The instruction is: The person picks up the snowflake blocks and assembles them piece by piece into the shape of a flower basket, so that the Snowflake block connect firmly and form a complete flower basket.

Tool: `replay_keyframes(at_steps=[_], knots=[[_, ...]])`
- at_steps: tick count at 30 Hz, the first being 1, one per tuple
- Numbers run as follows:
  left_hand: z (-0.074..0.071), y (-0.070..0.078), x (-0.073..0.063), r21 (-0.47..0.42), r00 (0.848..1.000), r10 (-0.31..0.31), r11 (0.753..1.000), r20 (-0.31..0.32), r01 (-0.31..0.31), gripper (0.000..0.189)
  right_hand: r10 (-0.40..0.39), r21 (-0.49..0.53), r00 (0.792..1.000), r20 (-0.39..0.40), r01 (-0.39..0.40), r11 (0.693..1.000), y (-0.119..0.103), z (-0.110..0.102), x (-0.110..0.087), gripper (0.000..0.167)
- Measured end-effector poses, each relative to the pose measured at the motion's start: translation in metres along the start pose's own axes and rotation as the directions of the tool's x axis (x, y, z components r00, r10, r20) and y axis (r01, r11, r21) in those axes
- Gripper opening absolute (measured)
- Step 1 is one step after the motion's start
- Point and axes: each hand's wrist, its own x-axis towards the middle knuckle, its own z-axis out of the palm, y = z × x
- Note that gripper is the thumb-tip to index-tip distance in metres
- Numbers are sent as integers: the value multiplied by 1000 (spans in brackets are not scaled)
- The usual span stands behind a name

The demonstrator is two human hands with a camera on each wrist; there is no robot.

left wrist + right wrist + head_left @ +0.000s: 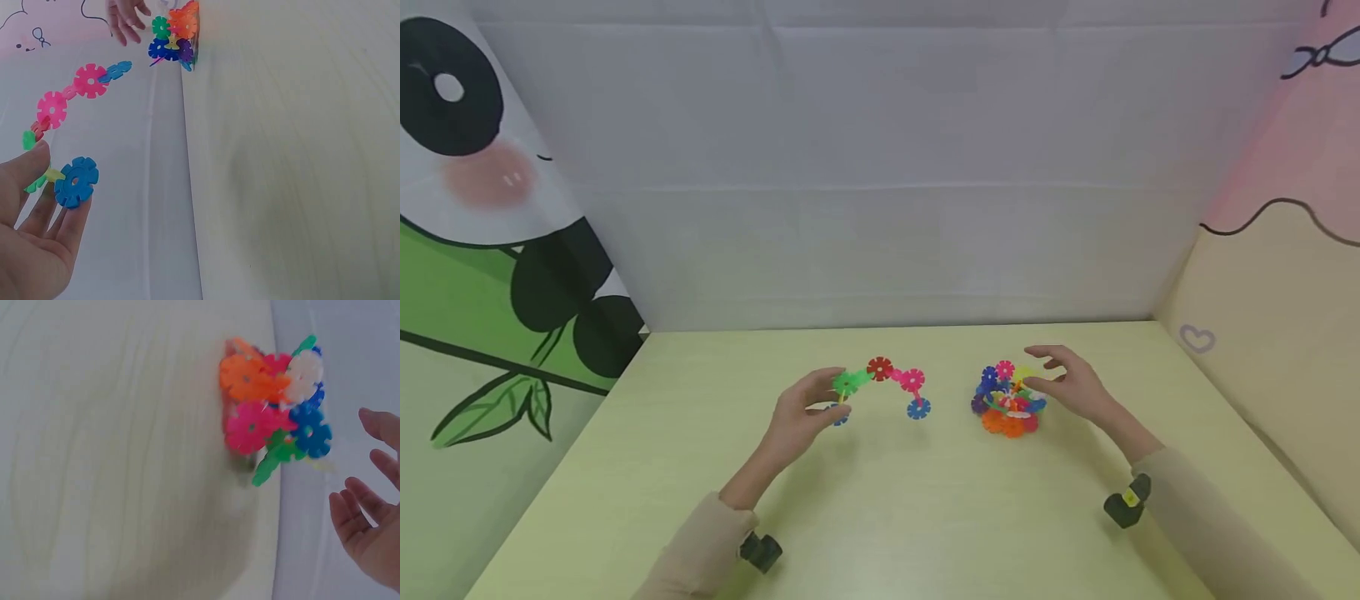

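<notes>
My left hand point(799, 417) pinches one end of a chain of interlocking plastic flower discs point(880, 368), raised over the table. The chain arches from a green disc through dark red and pink ones, with a blue disc at each end. In the left wrist view, the near blue disc point(76, 182) lies against the fingers, joined to a yellow piece. My right hand point(1070, 387) hovers at the right side of a heap of loose discs point(1013, 423), its fingers spread and holding nothing. Orange, pink, blue, green and white discs point(305, 375) show in the heap.
The pale yellow table point(925, 517) meets a white cloth backdrop point(880, 250) at its far edge. Printed cartoon panels stand on both sides, a panda-like figure point(490, 192) at the left and a pink and beige panel point(1277, 333) at the right.
</notes>
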Motion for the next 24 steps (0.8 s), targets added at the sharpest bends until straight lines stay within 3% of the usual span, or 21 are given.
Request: replay_keyframes(at_steps=[3,9,16,24], knots=[[-2,-1,-2,-9,1000,-18,1000,-4,18,49,79,-17,991,104,-77,997,14,-3,-1,63],[-5,-1,-4,-22,1000,-25,999,-8,25,49,153,150,950,271,-199,969,18,1,-3,78],[-7,-2,-7,-19,999,-43,999,-4,43,48,190,220,931,311,-265,939,13,5,-5,75],[-12,-1,-5,-9,999,-22,1000,-26,21,48,172,267,941,291,-253,930,5,18,-5,75]])
